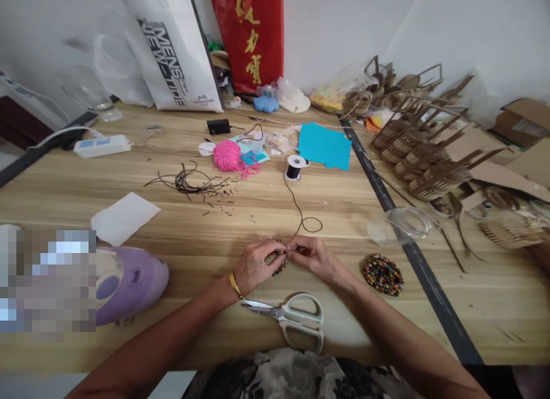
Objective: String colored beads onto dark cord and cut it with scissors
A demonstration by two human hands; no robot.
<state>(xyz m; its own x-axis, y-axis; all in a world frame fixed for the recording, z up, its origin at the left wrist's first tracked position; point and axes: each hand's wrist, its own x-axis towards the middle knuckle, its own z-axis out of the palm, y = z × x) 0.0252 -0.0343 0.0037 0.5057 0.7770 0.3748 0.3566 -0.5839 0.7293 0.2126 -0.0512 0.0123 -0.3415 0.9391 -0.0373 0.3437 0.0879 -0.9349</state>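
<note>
My left hand is closed on a small beaded bracelet of dark, red and yellow beads, partly hidden by the fingers. Right beside it, my right hand pinches the black cord close to the beads. This cord loops across the wood and runs back to a spool of black cord. Scissors with pale handles lie just in front of my hands, blades pointing left. To the right rests a coiled pile of beaded bracelets.
Cut black cords, pink yarn and blue sheets lie farther back. At left are a white paper and a purple object. A clear round container and small woven baskets occupy the right. Bags stand behind.
</note>
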